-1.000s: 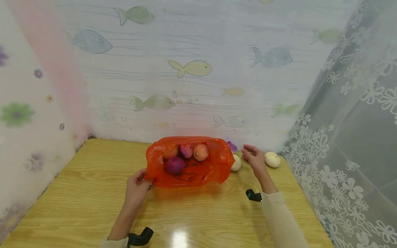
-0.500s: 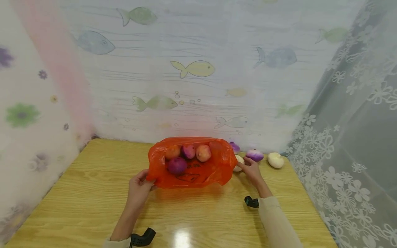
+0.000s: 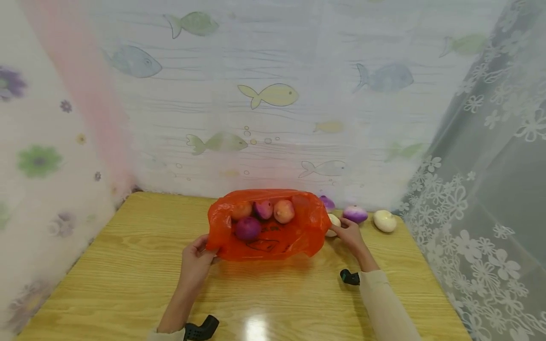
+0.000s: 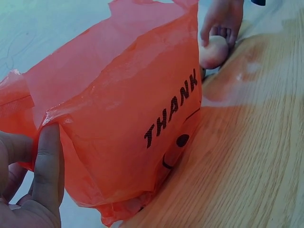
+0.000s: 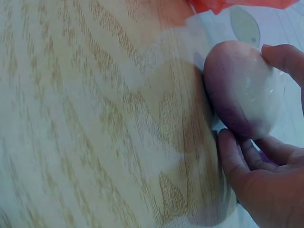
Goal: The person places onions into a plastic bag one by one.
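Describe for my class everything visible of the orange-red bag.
The bag looks like thin, crinkled, translucent plastic, with THANK, a dot and curved lines printed in black. Its mouth gapes toward the head camera, showing at least four round, fruit-like items inside. Its bottom appears to rest on the table. The person's left grip pinches its left edge; whether the right grip touches it is unclear.

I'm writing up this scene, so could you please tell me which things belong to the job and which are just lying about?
In use:
red bag, pinched by the left hand
round pieces inside
pale-and-purple piece, held by the right hand

Lying about, though perhaps also meant for the job:
purple-and-white piece
white piece
purple piece, partly hidden
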